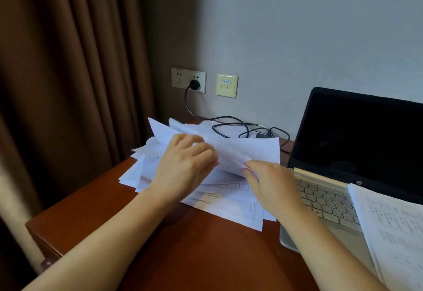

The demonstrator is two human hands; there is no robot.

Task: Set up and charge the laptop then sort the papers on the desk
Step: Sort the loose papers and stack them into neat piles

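A loose heap of white papers [231, 201] lies on the brown desk [174, 251] left of an open laptop [357, 135] with a dark screen. My left hand [183, 164] grips several lifted sheets at the heap's left side. My right hand [270, 183] pinches the lower edge of a raised sheet [256, 151]. A black charger cable [231, 126] runs from a plug [194, 84] in the wall socket across the desk toward the laptop. Another printed sheet [396, 233] lies over the right of the laptop's keyboard.
A brown curtain [68, 84] hangs close along the desk's left side. A second cream wall plate [227, 85] sits right of the socket. The grey wall stands right behind the desk. The charger brick [262, 135] lies behind the papers.
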